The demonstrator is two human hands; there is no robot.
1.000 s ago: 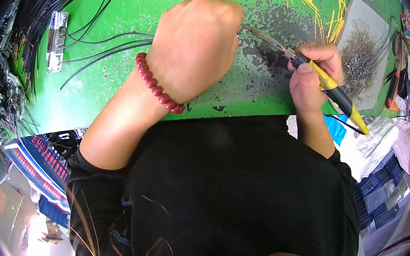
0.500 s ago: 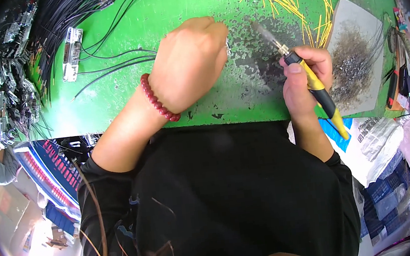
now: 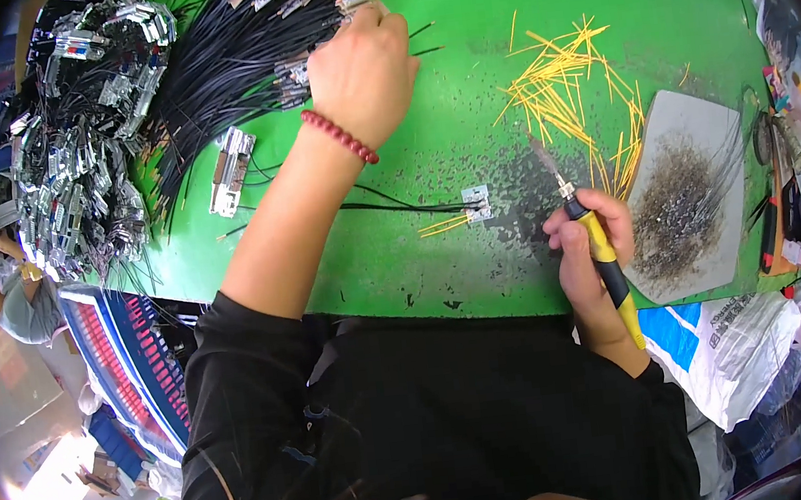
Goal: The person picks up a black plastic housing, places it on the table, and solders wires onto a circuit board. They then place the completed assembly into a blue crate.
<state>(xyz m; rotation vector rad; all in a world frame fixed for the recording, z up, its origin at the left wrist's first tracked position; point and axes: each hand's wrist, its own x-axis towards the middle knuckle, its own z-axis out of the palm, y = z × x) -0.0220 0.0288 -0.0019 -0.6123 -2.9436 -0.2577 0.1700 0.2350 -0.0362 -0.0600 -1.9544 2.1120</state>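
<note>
My right hand point(image 3: 590, 240) grips a yellow-and-black soldering iron point(image 3: 599, 253), its tip pointing away toward the yellow wires. My left hand point(image 3: 364, 73), with a red bead bracelet point(image 3: 340, 136) at its wrist, is at the edge of a bundle of black wires point(image 3: 225, 63) with small boards on their ends. Its fingers are curled and mostly hidden; two dark wire ends point(image 3: 426, 50) stick out beside it. Between the hands a small pale circuit board point(image 3: 477, 203) lies on the green table, with black and yellow wires running from its left side.
Loose yellow wires point(image 3: 554, 87) lie scattered at the far right, near a grey, soot-stained board point(image 3: 699, 121). A silvery metal-cased part point(image 3: 231, 170) lies left of my forearm. Many similar parts point(image 3: 80, 176) are heaped at the left. Tools point(image 3: 774, 201) line the right edge.
My left hand has moved away from the table's middle to the black wire bundle, uncovering the small board. The view has shifted; my right hand still holds the soldering iron.
</note>
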